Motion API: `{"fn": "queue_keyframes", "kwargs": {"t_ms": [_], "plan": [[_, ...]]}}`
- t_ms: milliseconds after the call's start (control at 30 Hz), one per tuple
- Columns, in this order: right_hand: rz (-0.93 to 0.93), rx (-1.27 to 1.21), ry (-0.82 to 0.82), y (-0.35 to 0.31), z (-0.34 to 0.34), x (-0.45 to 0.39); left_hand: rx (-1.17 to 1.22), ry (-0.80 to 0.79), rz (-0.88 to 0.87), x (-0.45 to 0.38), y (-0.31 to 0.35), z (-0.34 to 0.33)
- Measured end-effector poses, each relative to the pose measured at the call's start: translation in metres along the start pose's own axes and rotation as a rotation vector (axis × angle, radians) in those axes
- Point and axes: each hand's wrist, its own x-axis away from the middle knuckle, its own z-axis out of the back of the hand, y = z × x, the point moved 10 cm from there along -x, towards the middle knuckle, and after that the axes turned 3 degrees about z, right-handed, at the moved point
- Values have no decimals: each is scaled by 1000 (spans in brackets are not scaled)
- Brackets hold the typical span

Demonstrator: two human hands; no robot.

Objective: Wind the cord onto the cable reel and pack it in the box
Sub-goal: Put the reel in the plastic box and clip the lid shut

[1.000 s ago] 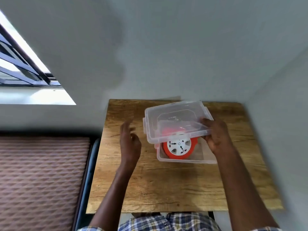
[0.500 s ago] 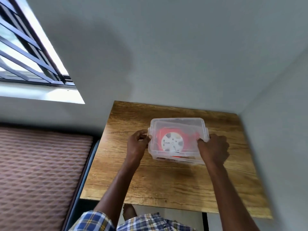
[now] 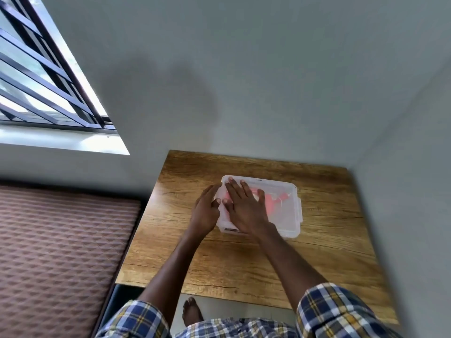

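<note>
Both hands are at the box [image 3: 285, 223], and neither one closes around it. The right hand [image 3: 246, 211] lies flat on the lid [image 3: 280, 191] with straight, spread fingers, pressing on its left half, so its grip is open. The left hand [image 3: 205, 211] is against the left end of the box, with its fingers along the side wall and its thumb near the lid's edge; the fingers look mostly straight, so I read this grip as open too, though the far fingertips are partly hidden behind the box. The box is clear plastic and it stands on the wooden tabletop [image 3: 329, 252], nearer to the far edge than to the near edge. The lid sits on top of the box. Inside the box, seen through the lid, is the red cable reel [image 3: 275, 201], partly covered by the right hand; the cord cannot be told apart from it. Left of the tabletop there is a brown quilted mattress [image 3: 61, 252], and above the mattress a window [image 3: 44, 81] with dark bars. Below the near edge of the tabletop a bare foot [image 3: 191, 311] shows on the floor.
</note>
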Motion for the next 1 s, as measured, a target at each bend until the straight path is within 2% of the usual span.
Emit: {"fn": "queue_keyframes", "kwargs": {"t_ms": [133,300,400,667,767,833,867,933,1000], "plan": [[26,-31,6,15,-8,3,-161,43,24,2,-5,-2],[-166,-87,85,64,4,27,-295,67,42,10,6,-4],[-150,-92,53,72,6,28,-392,92,40,15,15,-9],[-224,-115,120,114,18,61,-433,125,-52,19,24,-14],[-316,-505,326,136,29,66,-454,118,-64,20,28,-15],[-556,-828,522,170,30,94,-507,150,-101,20,42,-16],[-710,-969,547,183,21,113,-538,170,-157,20,53,-20],[-961,-1257,435,187,-6,142,-571,164,-330,20,85,-37],[-1071,-1471,290,180,-25,157,-560,60,-516,18,120,-68]]}}
